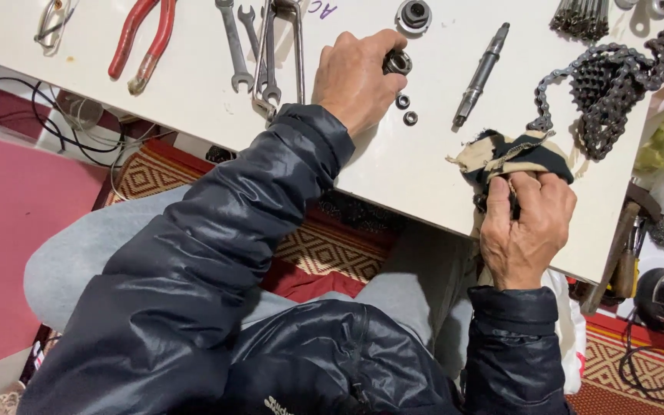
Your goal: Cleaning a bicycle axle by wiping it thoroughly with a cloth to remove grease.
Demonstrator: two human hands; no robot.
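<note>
My left hand rests on the white table and grips a small round metal bearing cup with its fingertips. Two small metal nuts lie just right of that hand. My right hand is at the table's near edge, closed on a beige and black rag that wraps something dark and mostly hidden. A steel axle spindle lies between the two hands, farther back.
Several wrenches and red-handled pliers lie at the back left. A greasy chain with a sprocket cluster sits at the right, a round metal cup at the back. Cables, a patterned rug and tools lie on the floor around.
</note>
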